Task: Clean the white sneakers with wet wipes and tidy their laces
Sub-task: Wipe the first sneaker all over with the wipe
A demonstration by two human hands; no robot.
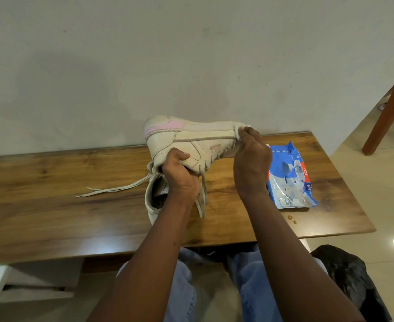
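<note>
One barcode-labelled wipes pack (290,176)

Your left hand (180,180) and forearm cover most of the lower sneaker (150,205), toe included. Your right hand (251,163) hides the held sneaker's (191,138) toe and all but a corner of the wipe (239,133). Print on the pack (288,175) is too small to read. The table (52,217) runs off the left edge.
</note>
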